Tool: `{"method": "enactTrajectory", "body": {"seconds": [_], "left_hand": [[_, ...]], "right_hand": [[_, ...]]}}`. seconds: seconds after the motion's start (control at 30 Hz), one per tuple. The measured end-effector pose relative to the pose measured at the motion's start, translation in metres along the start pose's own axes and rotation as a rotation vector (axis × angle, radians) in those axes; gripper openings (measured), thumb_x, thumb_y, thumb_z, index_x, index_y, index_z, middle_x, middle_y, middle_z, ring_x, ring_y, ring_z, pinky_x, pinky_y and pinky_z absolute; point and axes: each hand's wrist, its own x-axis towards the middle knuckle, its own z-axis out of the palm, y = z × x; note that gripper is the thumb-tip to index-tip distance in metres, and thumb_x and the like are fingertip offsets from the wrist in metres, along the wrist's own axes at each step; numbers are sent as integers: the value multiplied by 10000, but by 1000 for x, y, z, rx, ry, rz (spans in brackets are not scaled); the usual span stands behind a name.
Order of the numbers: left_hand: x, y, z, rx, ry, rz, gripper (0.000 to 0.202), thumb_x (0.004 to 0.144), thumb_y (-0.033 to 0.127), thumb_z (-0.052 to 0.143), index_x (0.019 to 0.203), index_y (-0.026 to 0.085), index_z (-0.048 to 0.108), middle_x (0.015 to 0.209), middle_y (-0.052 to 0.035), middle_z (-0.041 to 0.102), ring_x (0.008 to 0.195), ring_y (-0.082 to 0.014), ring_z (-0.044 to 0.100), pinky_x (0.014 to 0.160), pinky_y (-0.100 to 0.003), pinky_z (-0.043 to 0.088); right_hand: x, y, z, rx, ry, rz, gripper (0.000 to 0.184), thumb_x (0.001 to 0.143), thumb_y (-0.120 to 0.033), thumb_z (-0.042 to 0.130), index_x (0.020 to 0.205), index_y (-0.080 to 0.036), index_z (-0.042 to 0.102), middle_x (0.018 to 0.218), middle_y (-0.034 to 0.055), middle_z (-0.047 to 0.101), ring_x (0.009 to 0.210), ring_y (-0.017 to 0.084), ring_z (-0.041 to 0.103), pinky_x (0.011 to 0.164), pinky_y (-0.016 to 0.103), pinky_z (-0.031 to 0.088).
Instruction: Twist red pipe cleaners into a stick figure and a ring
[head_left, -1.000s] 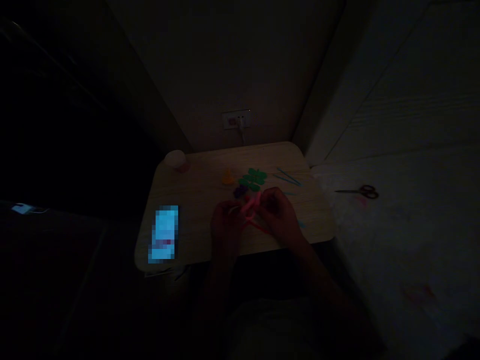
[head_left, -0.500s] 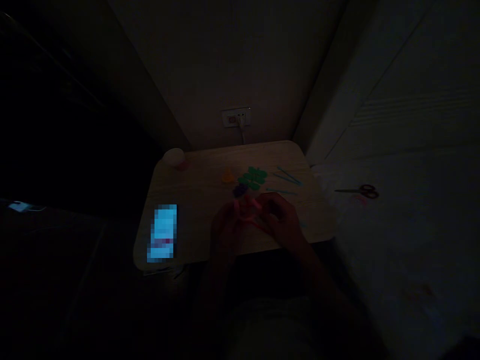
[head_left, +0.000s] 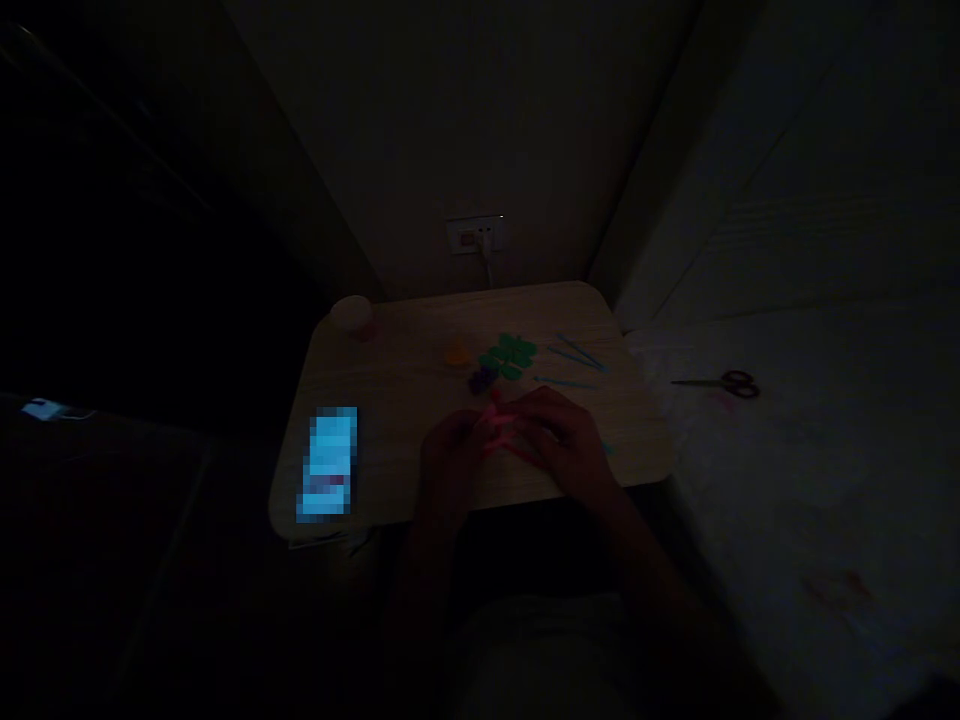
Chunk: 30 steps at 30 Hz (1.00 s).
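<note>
Both hands meet over the front middle of a small wooden table (head_left: 390, 400). Between their fingers is a bent pink strip (head_left: 495, 425), too dim to name its kind. My left hand (head_left: 450, 450) grips it from the left with curled fingers. From the right, my right hand (head_left: 566, 440) pinches the same strip with thumb and fingers. Red lengths lie under the right fingers, partly hidden. Just beyond the hands lie a dark purple piece (head_left: 482, 379), a cluster of green leaf-like loops (head_left: 510, 355) and an orange piece (head_left: 457, 352).
Thin teal sticks (head_left: 566, 383) lie at the table's right. A lit phone (head_left: 328, 465) rests at the front left, and a pale round container (head_left: 352, 315) stands at the back left. Scissors (head_left: 724, 383) lie on the white surface to the right. A wall socket (head_left: 474, 236) holds a plug.
The hands have drawn closer together, and the pink strip between them is more bunched and covered by fingers. The things on the table stay in place.
</note>
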Motion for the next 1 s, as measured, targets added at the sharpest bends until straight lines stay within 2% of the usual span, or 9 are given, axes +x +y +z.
{"method": "enactTrajectory", "body": {"seconds": [0.1,0.23,0.33,0.43,0.57,0.77,0.9,1.0], "left_hand": [[0,1,-3,19,-4,0,421,692,546,917,891,191,808,883,-53,790,812,-181,721,783,-308,594],[1,4,-5,94,-18,-31,463,685,597,900,876,186,803,862,-49,767,754,-166,676,682,-268,553],[2,5,-7,151,-51,28,424,763,584,849,781,171,754,747,-15,691,682,-131,601,649,-240,503],[4,4,-11,170,-19,95,399,810,542,814,722,169,700,696,5,637,667,-119,563,654,-230,475],[5,4,-12,255,-52,88,337,789,491,829,755,167,743,710,-14,680,651,-125,561,612,-229,435],[2,9,-6,224,-123,24,327,720,462,882,732,165,746,677,-5,670,618,-122,543,602,-244,416],[3,8,-3,202,-140,22,350,708,465,889,847,158,793,755,-27,719,680,-140,588,666,-262,455],[2,8,-2,185,-146,30,392,738,519,858,880,161,783,756,-22,699,658,-134,567,628,-255,435]], "right_hand": [[0,1,0,13,10,3,179,975,-285,690,1058,-313,845,968,56,775,923,228,713,812,364,576],[-1,1,-1,-12,-14,-36,166,978,-258,695,1049,-301,839,968,56,764,930,222,707,826,358,561],[-1,2,-1,-3,-28,-38,158,996,-255,675,1032,-283,827,971,55,747,917,212,696,817,347,548],[-1,4,-4,1,16,-27,143,1003,-262,666,1033,-268,806,990,59,735,921,208,685,793,333,537],[0,6,-6,-82,2,-62,165,1014,-246,635,1045,-262,795,998,69,725,935,219,681,812,355,543],[2,-6,-2,-168,-64,-155,252,1031,-186,563,1092,-264,796,982,77,694,940,226,667,836,382,554],[5,-9,1,-147,-90,-145,216,1028,-212,592,1068,-256,799,993,73,689,947,223,670,857,383,558],[5,-6,1,-104,-97,-96,186,1033,-248,606,1079,-257,786,996,66,718,953,218,683,861,375,559]]}}
